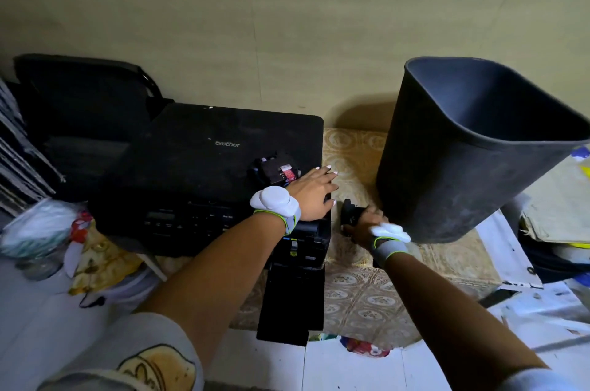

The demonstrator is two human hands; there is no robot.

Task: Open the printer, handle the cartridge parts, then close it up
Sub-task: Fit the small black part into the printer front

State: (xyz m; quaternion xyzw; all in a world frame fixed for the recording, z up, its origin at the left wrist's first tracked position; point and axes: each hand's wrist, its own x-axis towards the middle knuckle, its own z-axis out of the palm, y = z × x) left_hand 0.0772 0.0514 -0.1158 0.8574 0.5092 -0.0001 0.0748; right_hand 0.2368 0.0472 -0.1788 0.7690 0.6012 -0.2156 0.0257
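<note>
A black Brother printer sits on the floor against the wall, its lid down. A black cartridge with a red label lies on the lid's right side. My left hand rests flat, fingers spread, on the printer's right front corner just beside that cartridge. A small front flap at the printer's lower right hangs open, showing coloured slots. My right hand is closed around a small black cartridge part low over the patterned floor, between the printer and the bin.
A tall dark bin stands right of the printer, tilted toward me. Newspaper sheets cover the floor at right, with cardboard behind. A black bag and plastic bags crowd the left.
</note>
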